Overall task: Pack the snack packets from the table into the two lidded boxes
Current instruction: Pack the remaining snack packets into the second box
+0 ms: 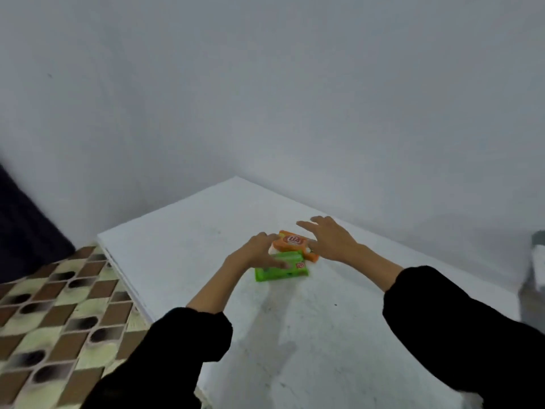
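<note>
An orange snack packet (292,241) with a red round logo lies on the white table (182,231), overlapping a green packet (283,271) just in front of it. My left hand (259,252) rests on both, thumb laid across the green packet and fingers curled at the orange one's left edge. My right hand (330,240) hovers at the orange packet's right side with its fingers spread; whether it touches the packet is unclear. No lidded box shows in this view.
The table stands in a corner of plain grey walls. Its left edge drops to a brown and cream patterned floor (59,314). A blurred grey-white object (538,261) sits at the far right edge of the view.
</note>
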Available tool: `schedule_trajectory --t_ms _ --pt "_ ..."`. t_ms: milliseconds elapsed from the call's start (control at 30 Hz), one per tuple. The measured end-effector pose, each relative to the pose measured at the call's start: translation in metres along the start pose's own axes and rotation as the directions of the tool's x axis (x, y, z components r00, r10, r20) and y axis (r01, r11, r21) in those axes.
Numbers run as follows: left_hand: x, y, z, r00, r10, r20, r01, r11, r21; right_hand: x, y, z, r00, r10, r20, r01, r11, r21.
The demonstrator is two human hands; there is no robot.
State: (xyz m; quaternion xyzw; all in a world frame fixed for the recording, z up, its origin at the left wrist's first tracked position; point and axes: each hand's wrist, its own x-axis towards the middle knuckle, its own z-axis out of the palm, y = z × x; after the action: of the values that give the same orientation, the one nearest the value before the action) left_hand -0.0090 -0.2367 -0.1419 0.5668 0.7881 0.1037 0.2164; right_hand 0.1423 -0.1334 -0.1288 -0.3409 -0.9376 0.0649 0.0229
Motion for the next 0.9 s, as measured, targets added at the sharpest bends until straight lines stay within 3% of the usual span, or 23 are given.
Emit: schedule_trajectory --t_ms 233,333,433,667,900 --pt "0.025 -0.024 0.052 0.994 0.096 -0.049 -0.097 0.995 -0.012 0.047 0.012 0.065 0.987 -0.004 0.160 -0.017 0.991 0.130" --pt "0.020 -0.037 0.047 0.988 0.144 -0.063 -0.146 0.989 -0.019 0.042 0.022 0.071 0.994 -0.040 0.098 0.023 0.985 0.171" --pt "0.009 -0.053 0.035 0.989 0.146 -0.038 -0.145 0.989 0.021 0.038 0.030 0.074 0.998 -0.038 0.046 0.034 0.995 0.089" --pt "-0.008 -0.062 0.031 0.977 0.154 -0.150 -0.129 0.978 0.167 0.041 0.017 0.063 0.995 0.072 0.066 -0.077 0.994 0.073" --pt "-0.016 -0.029 0.011 0.940 0.289 -0.182 -0.255 0.948 0.189 -0.002 0.043 -0.010 0.995 0.089 -0.033 -0.087 0.995 0.044"
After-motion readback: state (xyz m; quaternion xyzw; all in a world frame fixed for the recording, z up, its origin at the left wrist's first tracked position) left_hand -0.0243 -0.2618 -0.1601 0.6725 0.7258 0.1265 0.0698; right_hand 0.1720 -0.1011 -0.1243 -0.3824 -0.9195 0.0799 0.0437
